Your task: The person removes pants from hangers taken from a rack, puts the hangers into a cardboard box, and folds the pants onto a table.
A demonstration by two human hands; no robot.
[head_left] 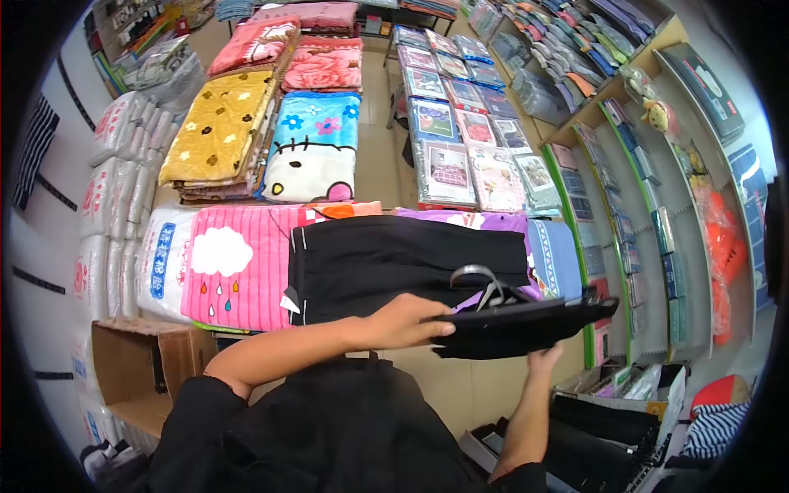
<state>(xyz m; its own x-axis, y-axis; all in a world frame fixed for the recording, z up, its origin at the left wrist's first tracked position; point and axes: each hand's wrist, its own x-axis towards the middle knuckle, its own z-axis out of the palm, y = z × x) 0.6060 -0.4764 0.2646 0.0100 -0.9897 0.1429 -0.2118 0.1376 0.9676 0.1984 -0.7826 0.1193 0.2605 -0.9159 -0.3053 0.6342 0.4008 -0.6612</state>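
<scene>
My left hand (407, 322) grips the near left end of a dark bundle, black clothing on a hanger (518, 327), with its thumb on top. A metal hanger hook (475, 273) sticks up from the bundle. My right hand (544, 358) holds the bundle from below near its right end; its fingers are partly hidden. Just beyond the bundle, folded black trousers (394, 267) lie flat across the stacked textiles, with a white tag (290, 301) at their left end.
A pink striped blanket (238, 283) and a purple one (493, 220) lie under the trousers. Farther back are stacked blankets (218, 127) and packaged bedding (448, 172). An open cardboard box (140, 390) stands at left, shelves (641, 246) at right, and a box of black clothes (604, 423) at lower right.
</scene>
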